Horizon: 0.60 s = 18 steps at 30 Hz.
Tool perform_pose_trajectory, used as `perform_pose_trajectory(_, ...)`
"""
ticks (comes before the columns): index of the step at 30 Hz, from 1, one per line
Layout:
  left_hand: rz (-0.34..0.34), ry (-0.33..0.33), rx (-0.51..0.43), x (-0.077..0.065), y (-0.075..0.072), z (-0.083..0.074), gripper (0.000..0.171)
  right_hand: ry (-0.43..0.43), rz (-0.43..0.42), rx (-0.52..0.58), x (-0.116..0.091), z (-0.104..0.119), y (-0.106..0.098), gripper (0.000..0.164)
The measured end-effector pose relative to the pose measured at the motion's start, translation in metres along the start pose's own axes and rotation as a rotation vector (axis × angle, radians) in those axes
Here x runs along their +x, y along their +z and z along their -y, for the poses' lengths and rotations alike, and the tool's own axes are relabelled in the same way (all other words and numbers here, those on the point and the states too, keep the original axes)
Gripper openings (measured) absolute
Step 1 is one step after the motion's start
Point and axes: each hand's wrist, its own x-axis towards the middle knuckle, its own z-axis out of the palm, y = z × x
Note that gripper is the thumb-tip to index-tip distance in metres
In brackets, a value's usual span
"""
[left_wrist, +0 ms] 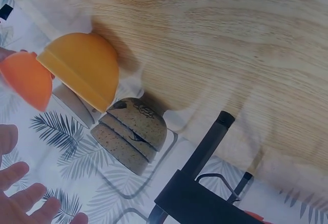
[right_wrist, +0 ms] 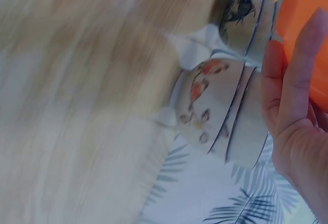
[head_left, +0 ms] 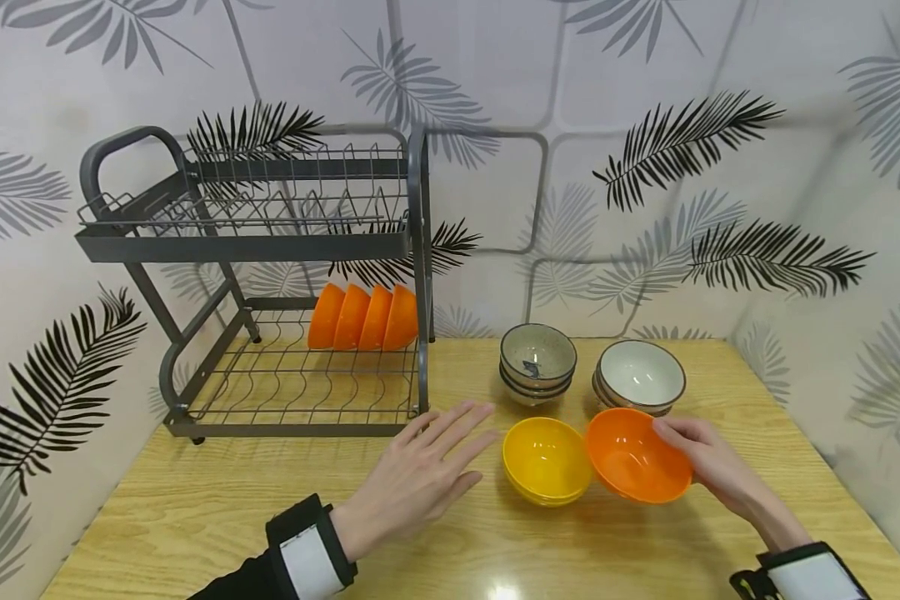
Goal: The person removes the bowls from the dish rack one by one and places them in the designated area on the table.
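My right hand (head_left: 708,458) grips an orange bowl (head_left: 637,458) by its right side, thumb over the rim and fingers beneath, as the right wrist view also shows. The bowl is tilted toward me and overlaps the yellow bowls (head_left: 546,462) at its left edge. My left hand (head_left: 420,471) hovers with fingers spread and straight, holding nothing, just left of the yellow bowls. Several orange bowls (head_left: 401,318) stand on edge in a row on the lower tier of the dark dish rack (head_left: 292,430).
Behind the yellow bowls stands a stack of speckled grey bowls (head_left: 537,358). To its right is a stack of white bowls (head_left: 641,375) with a floral pattern outside, seen in the right wrist view. The rack's upper wire tier (head_left: 255,244) overhangs the lower one. A leaf-patterned wall covering closes off the back.
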Motion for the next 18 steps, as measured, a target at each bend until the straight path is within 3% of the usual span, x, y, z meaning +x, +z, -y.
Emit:
perform_pose_trajectory(8, 0.029, -0.014, -0.017, -0.002, 0.001, 0.003, 0.051, 0.060, 0.033, -0.065, -0.007, -0.015, -0.014, 0.050)
perform_pose_trajectory(18, 0.065, -0.045, -0.021, -0.005, 0.001, 0.006, 0.049, 0.201, 0.018, -0.127, -0.011, -0.027, -0.026, 0.053)
